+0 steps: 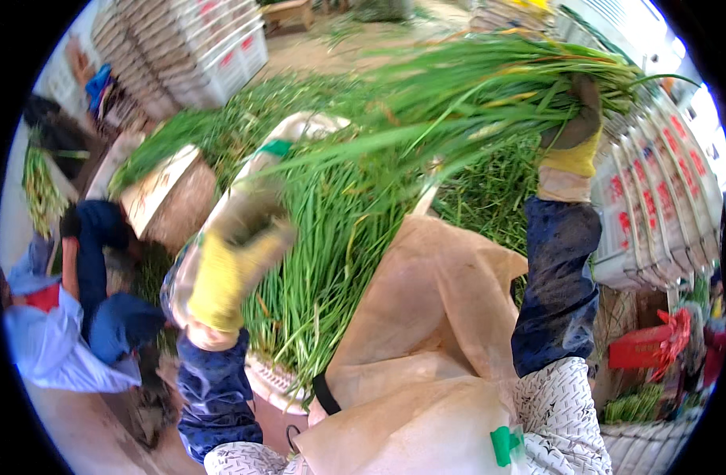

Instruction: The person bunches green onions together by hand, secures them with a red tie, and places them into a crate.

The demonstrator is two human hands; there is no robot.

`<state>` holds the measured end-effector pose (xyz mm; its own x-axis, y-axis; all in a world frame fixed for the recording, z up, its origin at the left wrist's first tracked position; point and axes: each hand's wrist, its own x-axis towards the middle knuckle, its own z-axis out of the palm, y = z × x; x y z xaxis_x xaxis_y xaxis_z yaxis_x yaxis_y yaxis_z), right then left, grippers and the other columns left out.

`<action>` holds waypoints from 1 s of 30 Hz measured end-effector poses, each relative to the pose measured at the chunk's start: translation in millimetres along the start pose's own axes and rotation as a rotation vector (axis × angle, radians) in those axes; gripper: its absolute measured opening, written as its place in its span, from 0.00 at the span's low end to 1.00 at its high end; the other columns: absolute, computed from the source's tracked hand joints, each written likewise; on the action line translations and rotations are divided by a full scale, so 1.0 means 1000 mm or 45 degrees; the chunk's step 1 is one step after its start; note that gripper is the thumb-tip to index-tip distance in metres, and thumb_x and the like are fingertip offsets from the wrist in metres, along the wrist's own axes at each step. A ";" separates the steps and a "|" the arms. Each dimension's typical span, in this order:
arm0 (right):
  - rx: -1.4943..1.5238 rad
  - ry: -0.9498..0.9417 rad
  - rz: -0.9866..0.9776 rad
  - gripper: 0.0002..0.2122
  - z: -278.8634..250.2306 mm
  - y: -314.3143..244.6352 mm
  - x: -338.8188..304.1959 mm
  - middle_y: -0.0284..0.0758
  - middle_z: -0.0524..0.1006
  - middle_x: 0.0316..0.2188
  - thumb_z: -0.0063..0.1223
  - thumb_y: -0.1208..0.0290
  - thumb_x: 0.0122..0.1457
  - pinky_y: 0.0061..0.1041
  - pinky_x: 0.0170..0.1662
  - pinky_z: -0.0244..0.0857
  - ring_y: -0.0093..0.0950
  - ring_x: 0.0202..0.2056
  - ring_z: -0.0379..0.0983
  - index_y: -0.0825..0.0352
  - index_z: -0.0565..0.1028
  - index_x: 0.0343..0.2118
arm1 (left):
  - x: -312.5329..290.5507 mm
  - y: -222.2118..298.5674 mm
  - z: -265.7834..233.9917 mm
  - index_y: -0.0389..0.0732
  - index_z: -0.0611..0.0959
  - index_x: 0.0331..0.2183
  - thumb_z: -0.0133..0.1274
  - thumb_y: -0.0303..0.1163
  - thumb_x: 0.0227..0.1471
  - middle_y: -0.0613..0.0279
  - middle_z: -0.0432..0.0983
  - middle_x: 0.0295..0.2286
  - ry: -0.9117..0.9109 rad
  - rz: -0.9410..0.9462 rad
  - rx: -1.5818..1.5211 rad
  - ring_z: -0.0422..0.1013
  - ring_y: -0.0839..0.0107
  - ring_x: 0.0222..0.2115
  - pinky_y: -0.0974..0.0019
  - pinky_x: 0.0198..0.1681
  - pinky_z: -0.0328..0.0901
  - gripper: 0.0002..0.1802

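Cut greens (323,245) spread across the floor and up toward the wearer's lap, the nearest stalks lying side by side with their pale ends inward, an arrangement that probably keeps them within easy reach. Stacks of pale crates, one at back left (181,55) and one at right (656,190), flank the heap, perhaps piled high to save floor space. A tan apron (434,301) covers the lap, likely a guard against wet and soil, as the dark blue sleeves (557,277) seem to be for the arms. At left, a co-worker (78,332) in a light blue top sits low, apparently to work near the ground. A long bundle (490,87) hangs over the heap at upper right, its leaves streaming left; the right hand (578,119), in a stained yellow glove, closes firmly around it near its stalk end, a hold that seems to leave the leaves free. The left hand (240,261), gloved to match and blurred, looks open above the left edge of the greens, thumb apart from fingers, with nothing visible in its grasp. A red box (642,348) stands at far right; green tape (503,446) sticks to the apron, possibly as a patch.
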<state>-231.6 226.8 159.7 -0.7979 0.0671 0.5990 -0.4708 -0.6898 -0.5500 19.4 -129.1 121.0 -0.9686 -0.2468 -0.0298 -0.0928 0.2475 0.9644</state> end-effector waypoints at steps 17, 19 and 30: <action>-0.913 -0.262 0.555 0.24 0.025 -0.103 0.023 0.31 0.77 0.42 0.53 0.57 0.60 0.20 0.37 0.67 0.22 0.39 0.73 0.69 0.69 0.53 | 0.118 0.069 0.319 0.38 0.71 0.51 0.48 0.40 0.58 0.58 0.74 0.43 -1.188 0.299 -1.678 0.72 0.65 0.41 0.61 0.46 0.70 0.23; -0.739 -0.318 0.748 0.31 -0.035 -0.135 -0.004 0.35 0.76 0.45 0.53 0.50 0.58 0.24 0.40 0.68 0.25 0.41 0.73 0.70 0.65 0.56 | 0.111 0.059 0.364 0.38 0.73 0.49 0.48 0.43 0.58 0.58 0.75 0.41 -1.040 0.466 -1.588 0.73 0.65 0.39 0.61 0.43 0.71 0.23; -0.887 0.119 0.716 0.49 -0.052 -0.103 -0.207 0.40 0.61 0.60 0.68 0.65 0.44 0.30 0.60 0.57 0.30 0.60 0.59 0.65 0.46 0.65 | 0.149 0.006 0.374 0.40 0.77 0.42 0.42 0.40 0.61 0.66 0.74 0.32 -0.815 0.213 -1.564 0.70 0.74 0.31 0.70 0.36 0.68 0.16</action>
<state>-38.1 321.3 62.0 -0.9924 -0.0690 0.1015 -0.0984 -0.0469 -0.9940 -211.6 186.6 24.0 -0.9149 0.2523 0.3150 -0.0307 -0.8217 0.5690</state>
